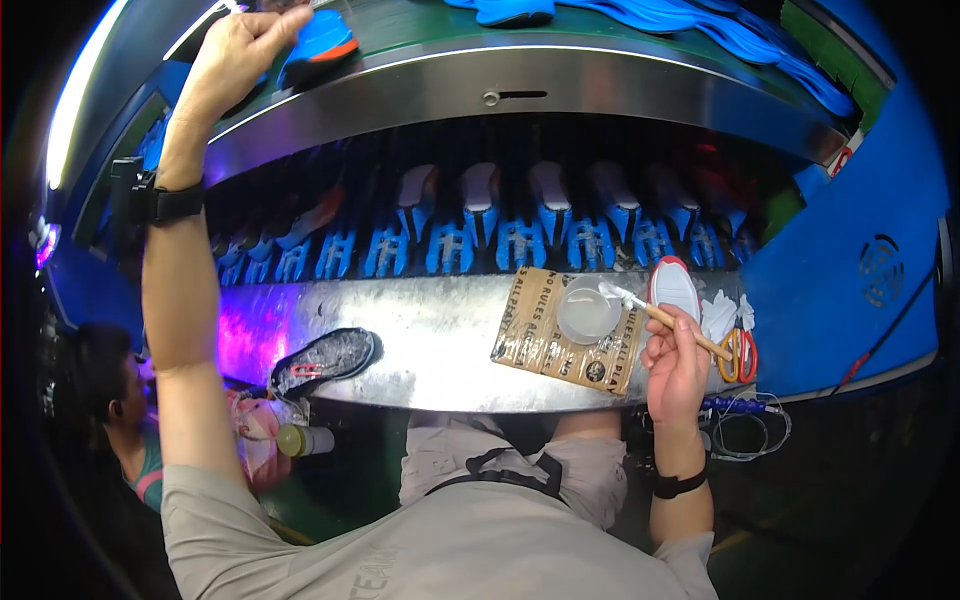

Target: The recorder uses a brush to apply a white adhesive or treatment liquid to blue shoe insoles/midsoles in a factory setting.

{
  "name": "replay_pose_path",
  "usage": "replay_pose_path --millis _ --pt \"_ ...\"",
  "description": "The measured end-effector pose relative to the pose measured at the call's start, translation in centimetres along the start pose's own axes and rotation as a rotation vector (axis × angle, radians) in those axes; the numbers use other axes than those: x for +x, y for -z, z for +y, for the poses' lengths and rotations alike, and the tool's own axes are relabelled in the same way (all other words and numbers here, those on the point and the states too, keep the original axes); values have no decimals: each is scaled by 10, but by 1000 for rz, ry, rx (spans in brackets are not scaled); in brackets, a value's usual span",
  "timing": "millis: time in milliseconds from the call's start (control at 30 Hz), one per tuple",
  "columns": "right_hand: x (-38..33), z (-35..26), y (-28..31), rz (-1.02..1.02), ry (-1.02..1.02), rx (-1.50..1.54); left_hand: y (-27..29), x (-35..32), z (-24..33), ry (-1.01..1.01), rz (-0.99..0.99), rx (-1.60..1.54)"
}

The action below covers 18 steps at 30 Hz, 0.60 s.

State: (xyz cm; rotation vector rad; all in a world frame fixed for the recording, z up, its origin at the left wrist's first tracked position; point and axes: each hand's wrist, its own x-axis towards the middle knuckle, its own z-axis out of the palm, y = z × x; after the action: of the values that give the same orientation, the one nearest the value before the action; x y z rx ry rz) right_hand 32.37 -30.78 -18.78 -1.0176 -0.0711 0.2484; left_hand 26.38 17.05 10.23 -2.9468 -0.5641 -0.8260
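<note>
The brushed-metal work ledge (440,340) gleams with smeared reflections, as does the smooth steel upper shelf (560,85), while the cardboard sheet (565,335) looks matt brown, the brush (668,318) has a pale wooden handle, and the small bowl (588,310) is translucent plastic.

Single head fisheye, looking steeply down, close over metal workbench (440,350); edges bowed.

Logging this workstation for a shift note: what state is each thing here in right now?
Left hand: raised, gripping a blue-and-orange sole on the upper shelf.
Right hand: holding a brush, bristles at the cup.
Round cup: open, upright on a cardboard sheet.
Scissors: lying on the metal bench.
Dark sole: lying flat on the bench.
</note>
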Motion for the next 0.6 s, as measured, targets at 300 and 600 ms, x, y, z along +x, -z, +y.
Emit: replay_pose_path --millis 300,600 --pt "-1 4 -6 -105 195 -308 -18 -32 29 359 -161 -118" --pt "22 13 -11 -169 324 -818 -68 -115 21 336 -95 -1365"
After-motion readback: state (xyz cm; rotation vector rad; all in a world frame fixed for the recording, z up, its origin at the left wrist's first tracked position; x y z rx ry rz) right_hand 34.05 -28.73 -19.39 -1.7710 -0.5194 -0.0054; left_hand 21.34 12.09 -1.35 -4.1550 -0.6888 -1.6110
